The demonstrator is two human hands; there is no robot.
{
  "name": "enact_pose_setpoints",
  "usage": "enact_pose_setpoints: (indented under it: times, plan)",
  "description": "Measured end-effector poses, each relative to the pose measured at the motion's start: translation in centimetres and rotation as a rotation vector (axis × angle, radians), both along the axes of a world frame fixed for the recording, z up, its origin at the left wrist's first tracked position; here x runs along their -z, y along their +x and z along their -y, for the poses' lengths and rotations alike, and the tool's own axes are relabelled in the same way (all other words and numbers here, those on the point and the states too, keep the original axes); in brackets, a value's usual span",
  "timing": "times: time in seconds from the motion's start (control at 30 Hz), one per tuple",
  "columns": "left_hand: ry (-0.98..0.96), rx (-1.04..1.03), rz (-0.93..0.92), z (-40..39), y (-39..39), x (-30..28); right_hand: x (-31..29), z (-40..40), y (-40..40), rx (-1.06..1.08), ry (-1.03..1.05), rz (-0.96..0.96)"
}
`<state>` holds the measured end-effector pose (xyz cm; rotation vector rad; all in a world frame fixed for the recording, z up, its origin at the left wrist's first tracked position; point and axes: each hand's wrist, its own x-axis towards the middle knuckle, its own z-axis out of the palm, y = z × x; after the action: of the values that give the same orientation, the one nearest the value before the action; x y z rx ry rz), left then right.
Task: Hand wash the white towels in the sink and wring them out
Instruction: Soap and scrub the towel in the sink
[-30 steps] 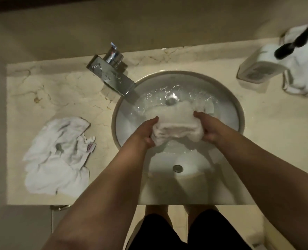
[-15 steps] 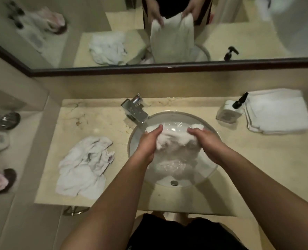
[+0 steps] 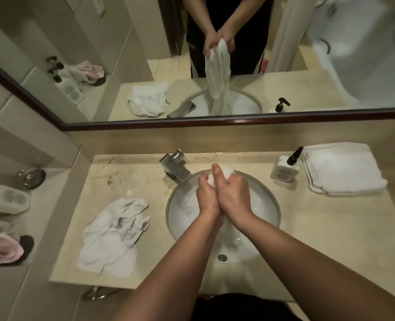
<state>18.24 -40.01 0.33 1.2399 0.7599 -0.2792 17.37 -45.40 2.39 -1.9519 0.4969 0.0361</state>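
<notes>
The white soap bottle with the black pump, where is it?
The white soap bottle with the black pump stands on the beige marble counter, right of the round white sink, beside the folded white towels.

Above the round white sink (image 3: 275, 206), the left hand (image 3: 207, 195) and right hand (image 3: 232, 193) grip together a wet white towel (image 3: 226, 174). A crumpled white towel (image 3: 113, 235) lies on the beige marble counter (image 3: 319, 228).

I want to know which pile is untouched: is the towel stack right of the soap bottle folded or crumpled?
Folded. The towel stack lies flat and squared, its layered edges aligned, beside the soap bottle.
</notes>
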Motion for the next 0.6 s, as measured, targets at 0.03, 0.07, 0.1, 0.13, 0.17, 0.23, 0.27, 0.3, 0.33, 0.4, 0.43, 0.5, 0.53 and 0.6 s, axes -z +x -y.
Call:
enact_pose_setpoints:
  times: [0.03,0.07,0.1,0.13,0.17,0.23,0.27,0.3,0.33,0.4,0.43,0.5,0.53,0.6]
  plan:
    - [-0.006,-0.022,-0.038,0.3,-0.2,0.0,0.2,0.2,0.6,0.022,-0.043,-0.02]
    - [-0.008,-0.011,-0.064,0.5,-0.5,-0.2,0.4,0.5,1.2,0.05,-0.053,-0.061]
    - [-0.006,0.0,-0.071,0.7,-0.6,0.2,0.7,0.8,1.7,0.084,-0.039,-0.109]
    - [0.014,0.004,-0.076,0.7,-0.7,0.5,0.9,1.0,1.9,0.105,-0.008,-0.15]
    - [0.033,0.001,-0.08,0.5,-0.5,0.8,1.3,0.9,1.9,0.102,0.018,-0.174]
    - [0.068,-0.052,-0.091,-0.3,0.5,1.1,1.8,0.1,1.2,0.029,0.035,-0.187]
    - [0.065,-0.091,-0.109,-0.6,1.0,1.2,2.0,-0.4,0.8,-0.019,0.037,-0.185]
    - [0.022,-0.123,-0.129,-0.8,1.4,1.4,2.0,-0.8,0.5,-0.059,0.04,-0.189]
    - [-0.042,-0.141,-0.149,-0.7,1.5,1.1,2.0,-0.8,0.4,-0.097,0.033,-0.211]
    - [-0.131,-0.145,-0.181,-0.3,1.1,1.3,1.9,-0.5,1.2,-0.142,-0.02,-0.25]
    - [-0.162,-0.142,-0.184,-0.1,0.9,1.6,2.1,-0.1,1.9,-0.132,-0.055,-0.263]
    - [-0.178,-0.113,-0.19,0.3,0.5,1.7,2.3,0.5,3.1,-0.047,-0.08,-0.29]
    - [-0.155,-0.1,-0.187,0.3,0.6,1.6,2.4,0.6,3.4,-0.012,-0.063,-0.298]
    - [-0.103,-0.064,-0.166,-0.1,1.2,2.0,2.5,0.4,3.4,-0.004,-0.017,-0.295]
